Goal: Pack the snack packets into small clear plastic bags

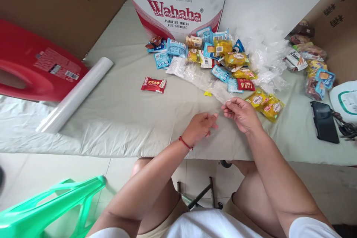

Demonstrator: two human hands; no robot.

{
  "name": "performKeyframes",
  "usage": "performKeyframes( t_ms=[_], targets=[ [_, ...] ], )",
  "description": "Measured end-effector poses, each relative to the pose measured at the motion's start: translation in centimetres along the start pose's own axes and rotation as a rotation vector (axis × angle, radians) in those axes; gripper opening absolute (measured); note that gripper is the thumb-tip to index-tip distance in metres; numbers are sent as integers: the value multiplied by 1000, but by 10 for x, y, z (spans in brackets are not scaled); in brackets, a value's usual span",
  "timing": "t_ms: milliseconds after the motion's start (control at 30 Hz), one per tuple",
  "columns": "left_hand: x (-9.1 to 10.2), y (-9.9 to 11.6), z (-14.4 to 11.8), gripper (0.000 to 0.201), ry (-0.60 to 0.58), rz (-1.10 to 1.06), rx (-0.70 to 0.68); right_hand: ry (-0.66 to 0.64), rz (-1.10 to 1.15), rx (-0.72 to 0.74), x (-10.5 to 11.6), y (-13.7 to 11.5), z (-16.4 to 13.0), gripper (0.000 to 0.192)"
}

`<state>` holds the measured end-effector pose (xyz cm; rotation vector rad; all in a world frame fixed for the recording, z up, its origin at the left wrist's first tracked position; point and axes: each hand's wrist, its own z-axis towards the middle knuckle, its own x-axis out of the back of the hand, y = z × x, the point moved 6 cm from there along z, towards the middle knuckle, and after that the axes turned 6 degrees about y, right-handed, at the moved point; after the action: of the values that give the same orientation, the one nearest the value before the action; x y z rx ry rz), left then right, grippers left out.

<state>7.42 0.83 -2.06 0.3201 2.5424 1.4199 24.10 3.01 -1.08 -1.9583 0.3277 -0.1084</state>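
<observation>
My right hand [240, 113] is closed in a pinch at the near end of a clear plastic bag [195, 76], which stretches back across the table toward a heap of snacks. To its left, my left hand [202, 125] hovers low over the cloth with loosely bent fingers, slightly apart, and nothing visible in them. Two yellow-wrapped cakes [264, 105] lie just right of my right hand. Beyond the hands are blue snack packets [221, 73], more yellow packets [236, 60] and a dark red packet [245, 84]. A single red packet [153, 84] lies apart on the left.
Crumpled clear bags [267, 52] pile up beside the heap. A white Wahaha carton [178, 11] stands behind. Left are a plastic film roll [75, 95] and red jug [36, 59]; right, filled bags [316, 70] and a black phone [325, 122]. A green stool [55, 204] stands below.
</observation>
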Motion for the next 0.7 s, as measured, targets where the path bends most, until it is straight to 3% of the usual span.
performKeyframes(
  t_ms=[67,167,367,500,600,700],
  targets=[
    [-2,0,0,47,-6,-129,20,-3,-37,26,0,1,-3,45],
    [4,5,1,52,77,-234,3,16,-150,137,-1,1,-9,40],
    [7,13,2,50,200,-256,-109,132,-631,559,-11,-9,-33,17],
    [3,10,3,57,245,-184,-146,180,-868,795,-18,-13,-45,15],
    [2,6,6,50,236,-192,-113,204,-920,855,-19,-14,-48,15],
    [0,6,9,24,167,-237,-68,186,-794,743,-13,-11,-43,11]
  ],
)
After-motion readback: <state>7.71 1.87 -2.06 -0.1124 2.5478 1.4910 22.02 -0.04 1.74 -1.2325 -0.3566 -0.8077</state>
